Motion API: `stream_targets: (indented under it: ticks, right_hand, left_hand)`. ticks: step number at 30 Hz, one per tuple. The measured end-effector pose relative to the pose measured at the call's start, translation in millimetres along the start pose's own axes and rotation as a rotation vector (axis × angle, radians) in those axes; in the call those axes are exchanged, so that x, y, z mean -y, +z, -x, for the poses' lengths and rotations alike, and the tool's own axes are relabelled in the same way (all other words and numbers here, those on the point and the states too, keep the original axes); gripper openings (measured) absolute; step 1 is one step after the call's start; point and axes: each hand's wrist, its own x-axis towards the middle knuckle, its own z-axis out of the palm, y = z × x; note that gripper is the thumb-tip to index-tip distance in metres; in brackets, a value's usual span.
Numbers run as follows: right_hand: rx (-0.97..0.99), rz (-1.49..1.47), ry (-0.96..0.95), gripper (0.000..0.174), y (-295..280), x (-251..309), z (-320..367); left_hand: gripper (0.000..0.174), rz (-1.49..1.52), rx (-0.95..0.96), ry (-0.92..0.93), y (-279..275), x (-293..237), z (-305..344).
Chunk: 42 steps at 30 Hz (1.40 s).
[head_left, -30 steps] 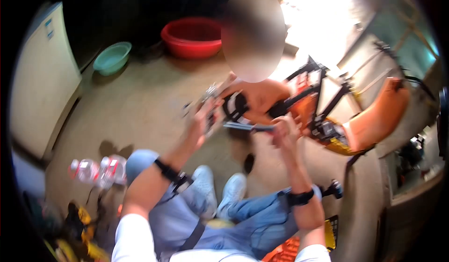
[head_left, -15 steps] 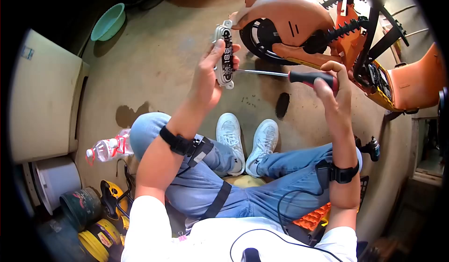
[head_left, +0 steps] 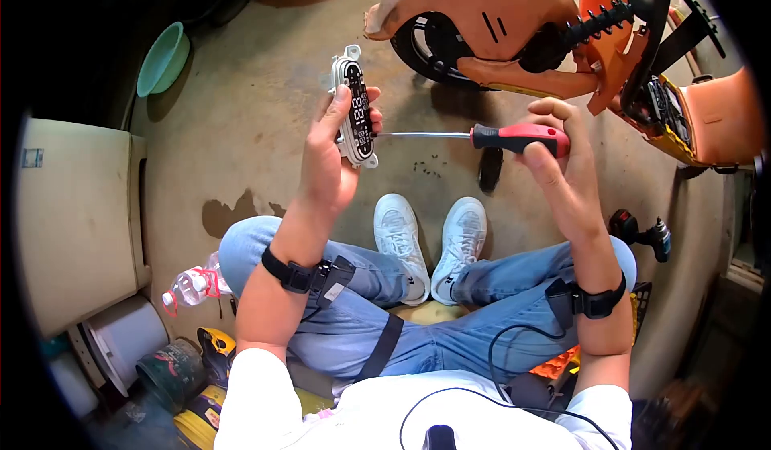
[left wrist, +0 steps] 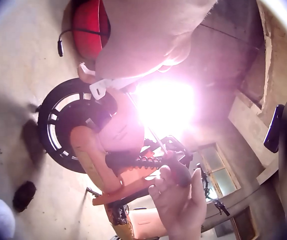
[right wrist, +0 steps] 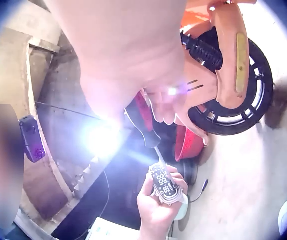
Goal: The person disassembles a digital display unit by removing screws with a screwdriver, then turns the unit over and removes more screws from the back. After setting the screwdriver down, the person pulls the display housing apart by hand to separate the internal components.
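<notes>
My left hand [head_left: 325, 157] grips an oval display unit [head_left: 353, 108] with a pale casing and a black face bearing white digits, thumb on one edge and fingers round the other. Between the thumb and fingers of my right hand [head_left: 566, 161] is the red and black handle of a screwdriver [head_left: 522, 137]. Its shaft points left, and the tip meets or overlaps the unit's lower right edge; exact contact cannot be told. The right wrist view shows the same unit [right wrist: 164, 184] in the left hand [right wrist: 156, 207], with the screwdriver handle [right wrist: 141, 117] partly behind the right hand.
An orange scooter [head_left: 498, 24] with a black wheel lies across the upper right. A cordless drill [head_left: 642, 235] is beside the right knee. Plastic bottles [head_left: 193, 287], a green basin [head_left: 164, 60] and a pale cabinet [head_left: 76, 217] are on the left.
The head view has tilted down and steadied. Both hands keep their holds; the display unit and left hand are slightly further left and lower, and the screwdriver handle is further left in view.
</notes>
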Motion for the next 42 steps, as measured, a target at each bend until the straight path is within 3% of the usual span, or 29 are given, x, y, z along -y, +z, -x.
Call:
stream_targets:
  ticks: [1, 3, 4, 6, 8, 11, 13, 14, 16, 18, 20, 24, 26, 28, 30, 32, 34, 38, 40, 42]
  right_hand:
    - [-0.004, -0.008, 0.005, 0.046, -2, 3, 0]
    - [-0.017, 0.058, 0.272, 0.047, -5, 7, -2]
    - [-0.018, 0.055, 0.278, 0.047, -3, 2, -2]
    - [-0.075, -0.029, -0.063, 0.043, 1, -12, -4]
    - [-0.052, -0.021, -0.118, 0.044, -2, -16, -7]
    - [-0.031, 0.017, -0.02, 0.051, -8, -7, -7]
    - [-0.001, 0.037, 0.351, 0.05, -16, -3, -7]
    - [-0.003, 0.033, 0.353, 0.05, -13, -8, -8]
    - [-0.055, -0.054, -0.112, 0.045, -4, -20, -10]
    - [-0.033, 0.037, -0.149, 0.044, -10, -17, -10]
    - [0.01, 0.072, 0.075, 0.048, -14, -12, -8]
    - [-0.006, 0.075, 0.214, 0.048, -13, -11, -7]
    - [-0.073, -0.01, -0.182, 0.041, -3, -24, -9]
    - [-0.086, -0.017, -0.184, 0.04, -6, -17, -7]
    - [0.01, -0.012, 0.251, 0.046, -18, -8, -4]
    - [0.003, -0.005, 0.265, 0.045, -15, -13, -3]
    - [-0.116, 0.055, -0.296, 0.04, -4, -29, -8]
    - [-0.174, 0.058, -0.289, 0.038, -2, -12, -1]
    - [-0.017, 0.059, 0.215, 0.045, -18, -3, 5]
    - [-0.002, 0.042, 0.2, 0.05, -15, -7, 6]
  left_hand:
    - [0.036, 0.015, -0.006, -0.012, -1, 2, -1]
    - [0.036, 0.027, -0.014, -0.032, -2, 4, -2]
    - [0.036, 0.04, -0.018, -0.04, -1, 4, -1]
    - [0.036, 0.051, -0.026, -0.054, 1, 3, -1]
    - [0.031, 0.055, -0.042, -0.044, 3, 2, -1]
    - [0.031, 0.042, -0.049, -0.059, 3, 4, -2]
    - [0.031, 0.032, -0.046, -0.072, 3, 5, -2]
    - [0.031, 0.026, -0.044, -0.079, 4, 5, -2]
    - [0.032, 0.034, -0.045, -0.08, 5, 4, -2]
    - [0.032, 0.041, -0.045, -0.08, 5, 4, -3]
    - [0.032, 0.032, -0.049, -0.079, 4, 5, -3]
    - [0.032, 0.026, -0.041, -0.075, 4, 6, -3]
    - [0.031, 0.048, -0.039, -0.071, 6, 4, -2]
    - [0.031, 0.037, -0.036, -0.065, 6, 5, -2]
    - [0.03, 0.024, -0.033, -0.062, 6, 5, 0]
    - [0.03, 0.041, -0.025, -0.065, 7, 4, 1]
    - [0.03, 0.051, -0.025, -0.06, 8, 2, 1]
    - [0.03, 0.041, -0.022, -0.042, 12, -1, 6]
    - [0.03, 0.044, -0.014, -0.035, 12, -1, 9]
    - [0.03, 0.049, -0.01, -0.026, 13, -3, 11]
